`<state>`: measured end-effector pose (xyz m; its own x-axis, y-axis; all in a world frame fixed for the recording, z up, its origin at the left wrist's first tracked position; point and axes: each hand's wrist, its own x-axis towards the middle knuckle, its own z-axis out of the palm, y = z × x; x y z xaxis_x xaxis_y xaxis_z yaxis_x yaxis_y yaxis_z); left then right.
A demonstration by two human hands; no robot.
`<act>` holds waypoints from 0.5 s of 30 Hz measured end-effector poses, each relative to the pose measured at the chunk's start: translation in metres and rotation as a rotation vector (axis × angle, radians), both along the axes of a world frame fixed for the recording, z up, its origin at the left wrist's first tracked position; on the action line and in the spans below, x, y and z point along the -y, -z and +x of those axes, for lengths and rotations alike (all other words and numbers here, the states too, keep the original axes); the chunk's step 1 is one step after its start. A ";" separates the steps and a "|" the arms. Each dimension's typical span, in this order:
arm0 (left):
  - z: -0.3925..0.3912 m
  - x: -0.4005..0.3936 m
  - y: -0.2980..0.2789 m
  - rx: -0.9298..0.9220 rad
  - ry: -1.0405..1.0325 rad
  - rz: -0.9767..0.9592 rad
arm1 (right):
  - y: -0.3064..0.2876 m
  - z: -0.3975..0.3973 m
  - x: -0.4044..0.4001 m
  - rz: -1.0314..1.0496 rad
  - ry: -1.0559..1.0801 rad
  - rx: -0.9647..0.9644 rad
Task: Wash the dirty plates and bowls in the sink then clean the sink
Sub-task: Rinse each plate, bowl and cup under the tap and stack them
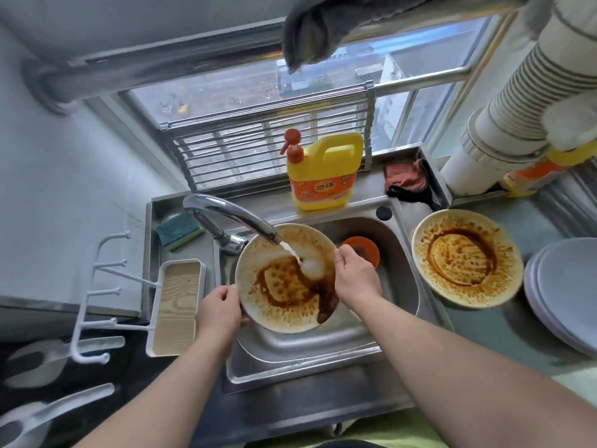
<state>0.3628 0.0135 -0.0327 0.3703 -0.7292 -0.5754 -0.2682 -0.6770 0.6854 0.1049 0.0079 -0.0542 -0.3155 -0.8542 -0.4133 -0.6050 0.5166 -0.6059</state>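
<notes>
**Ana:** Head view first: where does each hand sit?

**Ben:** Both forearms reach up from the bottom edge and converge over the sink (400, 279). The left hand (219, 310) curls its fingers round the near-left rim of the dirty plate (286, 278), knuckles up, thumb on the upper face. The right hand (357, 279) holds the plate's right rim, fingers bent over the edge, wrist angled inward.

**Ana:** So neither grip is spread?

**Ben:** No, each grip is closed round the rim.

**Ana:** And the plate itself?

**Ben:** Held tilted above the basin, under the faucet (226, 218). Water (292, 252) lands on its upper right part, and brown sauce runs toward the lower right edge.

**Ana:** Other dishes?

**Ben:** An orange bowl (363, 250) lies in the basin behind the right hand. A second sauce-stained plate (466, 258) rests on the counter (484, 331) right of the sink, with stacked pale plates (565, 292) beside it. A yellow detergent bottle (323, 171) stands behind the basin, a sponge (179, 231) at the back-left corner.
</notes>
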 end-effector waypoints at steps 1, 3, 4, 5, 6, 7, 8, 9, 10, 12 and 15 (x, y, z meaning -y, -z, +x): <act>-0.003 0.001 0.004 -0.034 -0.014 0.015 | -0.003 -0.004 0.002 -0.019 -0.014 -0.023; -0.008 0.002 0.013 -0.100 -0.029 0.050 | -0.009 -0.013 0.004 -0.046 -0.039 -0.074; -0.010 0.004 0.018 -0.126 -0.031 0.070 | -0.013 -0.017 0.005 -0.055 -0.048 -0.106; -0.013 0.005 0.022 -0.150 -0.033 0.089 | -0.015 -0.021 0.006 -0.066 -0.054 -0.136; -0.017 0.006 0.025 -0.178 -0.031 0.104 | -0.017 -0.025 0.007 -0.077 -0.059 -0.166; -0.022 0.006 0.028 -0.205 -0.028 0.114 | -0.019 -0.030 0.008 -0.088 -0.065 -0.195; -0.027 0.007 0.030 -0.229 -0.026 0.122 | -0.022 -0.034 0.008 -0.101 -0.075 -0.220; -0.032 0.007 0.031 -0.250 -0.025 0.127 | -0.025 -0.038 0.009 -0.119 -0.087 -0.241; -0.038 0.008 0.030 -0.268 -0.022 0.136 | -0.028 -0.042 0.009 -0.137 -0.097 -0.260; -0.049 0.010 0.030 -0.316 -0.027 0.154 | -0.037 -0.050 0.008 -0.170 -0.112 -0.292; -0.063 0.013 0.029 -0.377 -0.021 0.155 | -0.049 -0.059 0.004 -0.245 -0.096 -0.323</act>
<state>0.2996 0.0008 -0.0613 0.1261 -0.6175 -0.7764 -0.0028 -0.7828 0.6222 0.0457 0.0042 -0.0051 -0.3095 -0.9469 -0.0871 -0.8224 0.3126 -0.4753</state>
